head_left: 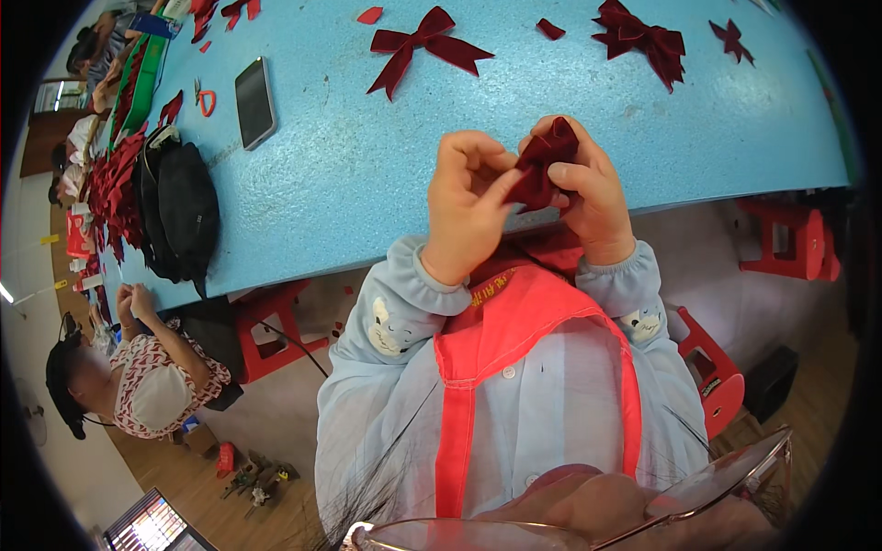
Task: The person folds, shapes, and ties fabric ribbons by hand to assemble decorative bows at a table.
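Note:
My left hand (462,211) and my right hand (595,193) meet above the near edge of the blue table (340,174). Between them is a dark red velvet bow (544,167), folded and partly hidden by my fingers. The left fingertips pinch its left side. My right thumb presses on its front while the other fingers curl behind it. Beyond my hands, a finished-looking velvet bow (428,44) lies flat, with a fuller layered bow (640,44) to the right and a small bow (731,42) farther right.
To the left are a smartphone (255,103), red-handled scissors (207,103), a black bag (184,207), heaped red ribbon pieces (115,188) and a green tray (138,92). Another person (152,381) sits at lower left. Red stools (266,335) stand by the table; a red apron (514,321) covers my front.

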A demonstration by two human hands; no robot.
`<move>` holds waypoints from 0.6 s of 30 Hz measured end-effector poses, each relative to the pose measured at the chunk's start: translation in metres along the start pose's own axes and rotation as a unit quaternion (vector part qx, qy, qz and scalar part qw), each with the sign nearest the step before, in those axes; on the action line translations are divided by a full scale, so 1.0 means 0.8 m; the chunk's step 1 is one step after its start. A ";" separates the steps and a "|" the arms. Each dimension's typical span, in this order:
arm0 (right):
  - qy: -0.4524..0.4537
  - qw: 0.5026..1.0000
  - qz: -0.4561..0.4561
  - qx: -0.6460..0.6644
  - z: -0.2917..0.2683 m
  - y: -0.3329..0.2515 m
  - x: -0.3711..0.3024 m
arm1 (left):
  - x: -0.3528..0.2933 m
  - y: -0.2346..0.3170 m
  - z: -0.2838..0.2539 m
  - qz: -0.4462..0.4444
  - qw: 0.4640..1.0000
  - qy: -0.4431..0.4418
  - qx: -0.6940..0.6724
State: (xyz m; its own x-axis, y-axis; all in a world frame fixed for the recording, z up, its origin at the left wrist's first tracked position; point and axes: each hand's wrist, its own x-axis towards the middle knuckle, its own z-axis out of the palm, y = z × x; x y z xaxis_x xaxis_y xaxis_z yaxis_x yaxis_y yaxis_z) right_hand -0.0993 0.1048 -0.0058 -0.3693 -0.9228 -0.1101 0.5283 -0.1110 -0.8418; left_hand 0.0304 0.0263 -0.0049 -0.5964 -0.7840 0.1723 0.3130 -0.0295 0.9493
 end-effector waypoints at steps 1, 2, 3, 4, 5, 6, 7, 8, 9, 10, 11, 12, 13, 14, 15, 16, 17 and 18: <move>0.000 1.000 0.011 0.017 0.002 -0.001 0.000 | 0.003 -0.001 -0.003 0.000 1.000 0.000 0.001; 0.000 0.999 0.021 0.033 0.003 -0.002 0.001 | 0.006 -0.003 -0.006 -0.039 0.998 -0.004 -0.051; -0.001 0.999 0.022 0.033 0.003 -0.002 0.001 | 0.007 -0.004 -0.008 -0.078 0.992 -0.007 -0.103; 0.000 0.999 0.025 0.033 0.003 -0.002 0.001 | 0.007 0.002 -0.007 -0.095 0.990 -0.006 -0.107; 0.001 0.999 0.029 0.032 0.003 -0.002 0.001 | 0.006 0.001 -0.006 -0.095 0.990 -0.005 -0.107; 0.001 0.999 0.028 0.032 0.003 -0.002 0.002 | 0.006 -0.001 -0.005 -0.048 0.996 -0.011 -0.076; -0.004 0.999 0.016 0.041 0.002 -0.001 0.003 | 0.006 -0.001 -0.004 -0.002 0.999 -0.017 -0.045; -0.009 0.999 0.003 0.050 0.002 -0.001 0.004 | 0.004 0.003 -0.006 -0.002 0.999 -0.017 -0.045; -0.008 0.999 0.003 0.050 0.002 -0.001 0.004 | 0.003 0.015 -0.008 0.109 0.986 -0.038 0.124; -0.003 0.999 -0.006 0.042 0.003 -0.001 0.004 | 0.001 0.021 -0.009 0.215 0.931 -0.058 0.288; 0.003 0.999 -0.016 0.034 0.004 0.000 0.004 | -0.001 0.020 -0.007 0.215 0.931 -0.059 0.288; 0.002 0.999 -0.016 0.035 0.004 -0.001 0.003 | -0.005 0.016 -0.005 0.230 0.921 -0.063 0.307; -0.001 1.000 -0.013 0.020 0.004 -0.001 0.003 | -0.008 0.013 -0.005 0.246 0.910 -0.066 0.327; -0.004 1.000 -0.010 0.005 0.004 -0.001 0.003 | -0.006 0.010 -0.007 0.285 0.886 -0.070 0.359; -0.002 1.000 -0.011 0.004 0.005 0.000 0.003 | -0.006 0.007 -0.009 0.286 0.886 -0.071 0.357; 0.009 1.000 -0.017 0.021 0.005 0.003 0.004 | -0.007 0.003 -0.011 0.289 0.882 -0.069 0.365; 0.020 0.999 -0.023 0.038 0.007 0.005 0.005 | -0.006 0.001 -0.012 0.291 0.879 -0.066 0.373; 0.019 0.999 -0.023 0.038 0.008 0.005 0.005 | -0.005 0.000 -0.010 0.291 0.878 -0.065 0.374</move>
State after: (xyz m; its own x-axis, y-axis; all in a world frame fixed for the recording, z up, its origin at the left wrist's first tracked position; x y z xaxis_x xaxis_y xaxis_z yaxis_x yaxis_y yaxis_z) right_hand -0.0935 0.0979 -0.0061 -0.4226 -0.9014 -0.0944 0.5667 -0.1815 -0.8037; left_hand 0.0390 0.0244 -0.0078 -0.5910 -0.4514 0.6685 0.0502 0.8066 0.5890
